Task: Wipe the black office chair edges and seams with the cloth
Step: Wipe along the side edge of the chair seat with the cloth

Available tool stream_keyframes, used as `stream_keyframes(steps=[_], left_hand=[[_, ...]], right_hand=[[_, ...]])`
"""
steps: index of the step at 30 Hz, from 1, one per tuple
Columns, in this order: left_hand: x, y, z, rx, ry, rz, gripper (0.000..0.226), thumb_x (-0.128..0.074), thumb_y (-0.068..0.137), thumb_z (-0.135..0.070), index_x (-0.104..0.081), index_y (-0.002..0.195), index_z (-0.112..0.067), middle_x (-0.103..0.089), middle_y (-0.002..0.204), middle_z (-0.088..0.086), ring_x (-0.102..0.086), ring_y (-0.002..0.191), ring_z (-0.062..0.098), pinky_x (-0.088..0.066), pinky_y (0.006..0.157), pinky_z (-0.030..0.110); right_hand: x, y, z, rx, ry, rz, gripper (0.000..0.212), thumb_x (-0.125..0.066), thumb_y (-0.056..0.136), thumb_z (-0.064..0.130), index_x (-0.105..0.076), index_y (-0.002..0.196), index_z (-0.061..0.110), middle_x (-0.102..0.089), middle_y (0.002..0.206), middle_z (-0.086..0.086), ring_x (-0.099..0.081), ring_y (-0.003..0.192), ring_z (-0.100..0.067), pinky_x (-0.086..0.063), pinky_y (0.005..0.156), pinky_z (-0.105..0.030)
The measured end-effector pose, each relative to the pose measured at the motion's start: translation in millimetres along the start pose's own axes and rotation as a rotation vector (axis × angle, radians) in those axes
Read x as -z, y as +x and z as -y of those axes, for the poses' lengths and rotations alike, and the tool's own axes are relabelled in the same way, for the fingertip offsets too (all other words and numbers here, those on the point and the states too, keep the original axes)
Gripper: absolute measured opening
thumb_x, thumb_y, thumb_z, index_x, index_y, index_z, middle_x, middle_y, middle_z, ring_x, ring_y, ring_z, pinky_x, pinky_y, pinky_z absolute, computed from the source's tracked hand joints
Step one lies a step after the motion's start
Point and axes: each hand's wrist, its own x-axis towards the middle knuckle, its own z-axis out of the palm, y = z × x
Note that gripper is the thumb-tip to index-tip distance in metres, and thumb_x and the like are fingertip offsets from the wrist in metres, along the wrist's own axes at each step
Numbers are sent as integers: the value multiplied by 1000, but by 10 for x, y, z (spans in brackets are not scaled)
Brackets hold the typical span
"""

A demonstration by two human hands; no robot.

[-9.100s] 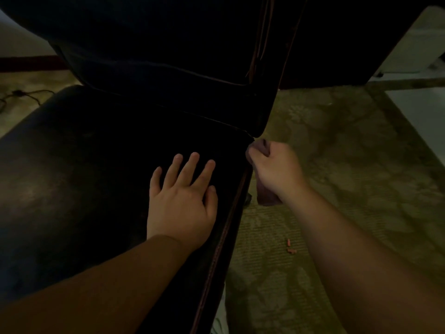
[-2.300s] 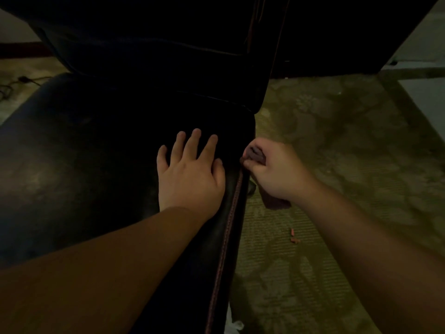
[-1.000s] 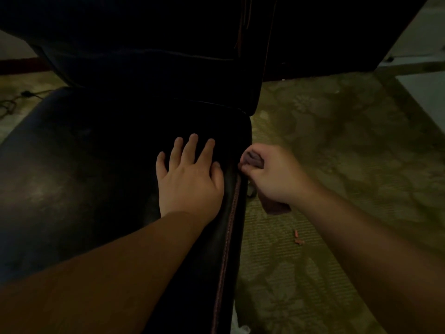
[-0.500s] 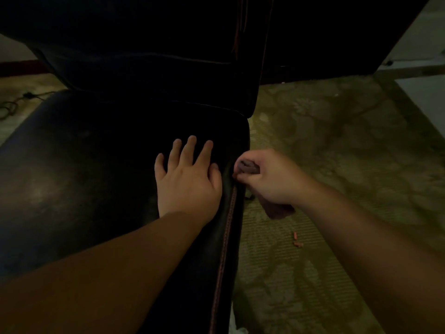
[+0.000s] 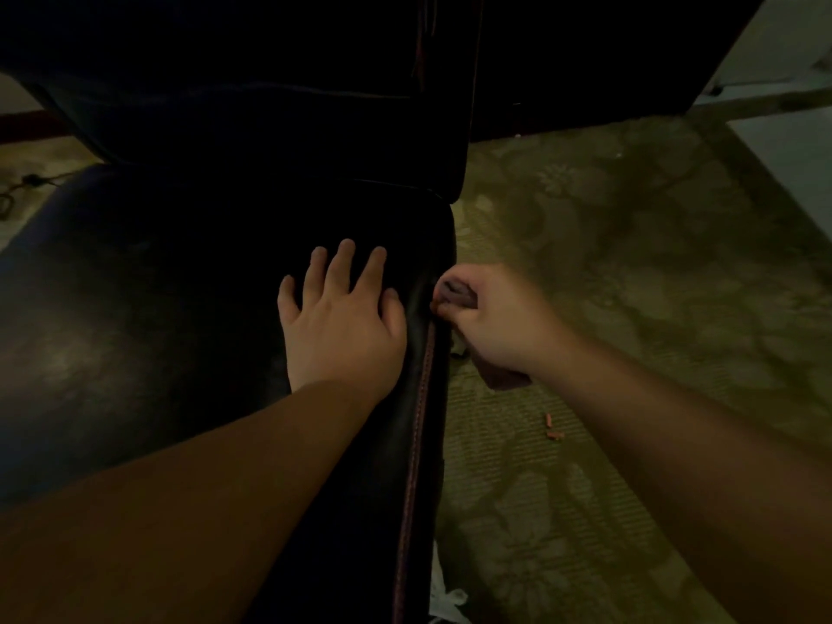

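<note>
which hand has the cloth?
The right hand, at the seat's right edge seam, grips the cloth. The left hand lies flat on the seat, fingers spread, holding nothing.

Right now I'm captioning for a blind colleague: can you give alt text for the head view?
A right hand grips a dark cloth against the stitched side seam of a black office chair seat, while the left hand rests flat on the seat. Patterned carpet lies beyond.
</note>
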Motion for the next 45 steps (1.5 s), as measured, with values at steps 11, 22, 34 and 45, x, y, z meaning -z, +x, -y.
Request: stream_keyframes(steps=[11,22,34,45], left_hand=[[8,12,-25,19,3,-6,60,-21,98,-49,-30,155,-33,-25,165,3,-12,154,25,-9,123,54],[-23,55,-34,39,15,-18,59,-23,99,-48,-31,155,-32,-26,164,3,-15,153,26,-11,123,54],[-2,118,-61,76,-7,-5,61,-20,97,-49,-29,156,-32,-24,165,3,-12,154,25,-8,123,53],[277,110,-26,68,-323,65,65,-30,88,-49,-49,147,-27,-33,161,3,-17,153,23,-7,125,50]], right_hand=[[-12,-14,21,-6,-6,78,10,-70,89,16,-68,87,25,-67,82,7,-64,81,-7,-53,75,-31],[25,11,18,-3,-3,52,8,-71,88,15,-68,87,23,-68,81,8,-64,79,-6,-52,72,-28],[-24,65,-17,-6,25,-9,9,-71,88,15,-70,90,23,-70,87,6,-66,84,-8,-54,78,-29],[135,-232,101,-252,89,-117,16,-73,87,29,-60,95,25,-62,85,10,-60,81,-10,-41,64,-26]])
